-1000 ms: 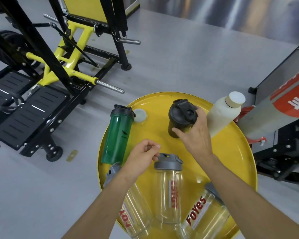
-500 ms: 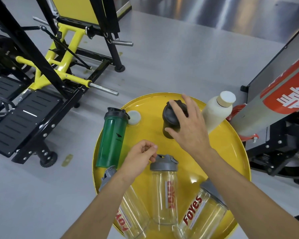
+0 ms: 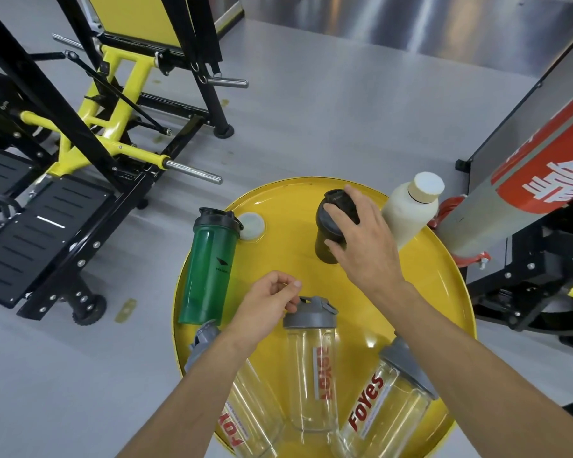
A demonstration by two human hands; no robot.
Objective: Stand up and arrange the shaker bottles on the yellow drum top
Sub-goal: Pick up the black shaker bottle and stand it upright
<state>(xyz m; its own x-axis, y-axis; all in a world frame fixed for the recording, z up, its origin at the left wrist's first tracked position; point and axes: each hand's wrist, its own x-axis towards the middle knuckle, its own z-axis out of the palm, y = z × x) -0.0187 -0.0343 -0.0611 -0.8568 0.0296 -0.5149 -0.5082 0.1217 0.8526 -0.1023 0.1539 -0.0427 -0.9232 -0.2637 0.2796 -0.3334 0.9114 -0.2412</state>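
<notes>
Right hand (image 3: 364, 246) fingers clamped on black shaker (image 3: 323, 233) — left hand (image 3: 262, 302) loosely curled, seemingly empty.

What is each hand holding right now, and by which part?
The right hand grips the black shaker bottle by its lid end; the left hand holds nothing.

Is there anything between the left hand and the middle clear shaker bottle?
Nothing visible does. The left hand is right beside the grey lid of the middle clear shaker bottle, above the yellow drum top.
</notes>
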